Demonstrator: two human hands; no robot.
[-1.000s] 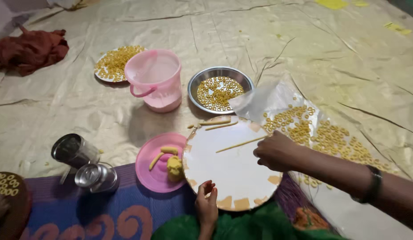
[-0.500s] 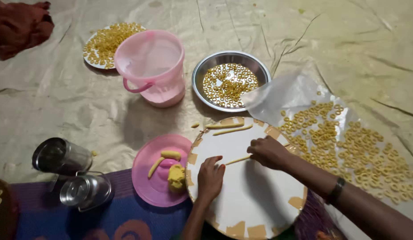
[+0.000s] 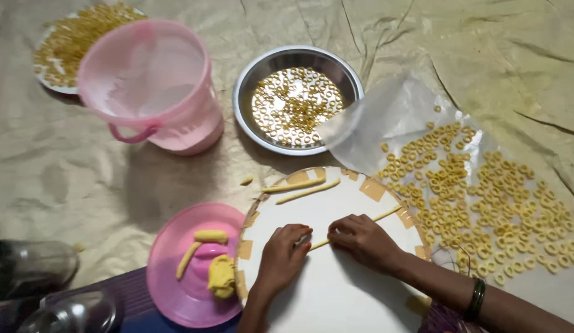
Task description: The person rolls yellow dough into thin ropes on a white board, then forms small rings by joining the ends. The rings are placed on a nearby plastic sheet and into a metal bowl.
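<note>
On the round white board [image 3: 336,271], both hands now pressing together on one thin dough strip [image 3: 361,227], where half a second ago only the right was touching it and the left was lying flat nearer the rim. Left hand [image 3: 286,253]: fingers curled down, tips pinching the strip's near end. Right hand [image 3: 360,239]: fingers bent, closing on the strip just beside the left; green bangle [image 3: 476,300] sitting on the wrist. Strip: lying flat, long axis running diagonally from lower left under the fingers up to the right, far end pointing toward the board's right rim.

Left to right across the floor sheet:
- Plate of dough rings [image 3: 68,38], far left, partly hidden behind the bucket.
- Pink bucket [image 3: 148,86], standing upright, handle hanging toward the viewer.
- Two glass jars [image 3: 34,265], lower left corner, blurred.
- Pink plate [image 3: 176,290], touching the board's left rim, carrying two short dough rolls [image 3: 211,236] and a yellow dough lump [image 3: 221,274].
- Steel bowl [image 3: 297,98], holding rings, above the board.
- Two more dough strips [image 3: 302,188], lying near the board's top rim, roughly parallel.
- Clear plastic sheet [image 3: 392,117], right, spreading under many dough rings [image 3: 484,197].
</note>
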